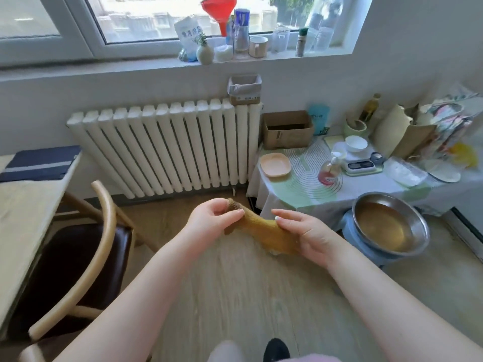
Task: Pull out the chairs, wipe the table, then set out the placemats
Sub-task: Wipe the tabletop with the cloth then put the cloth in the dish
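A twisted yellow-brown cloth (264,231) stretches between my two hands above the wooden floor. My left hand (211,220) pinches its upper left end. My right hand (308,233) grips its lower right end. The light wooden table (23,212) lies at the far left, with folded dark blue placemats (39,163) on its far corner. A wooden chair (78,262) with a curved back and dark seat stands beside the table, to the left of my left forearm.
A steel basin (392,223) holding water sits on a blue stool at the right. Behind it a small cloth-covered table (300,194) carries a soap bottle, plate, bowl, scale and boxes. A white radiator (167,150) lines the wall under the cluttered windowsill.
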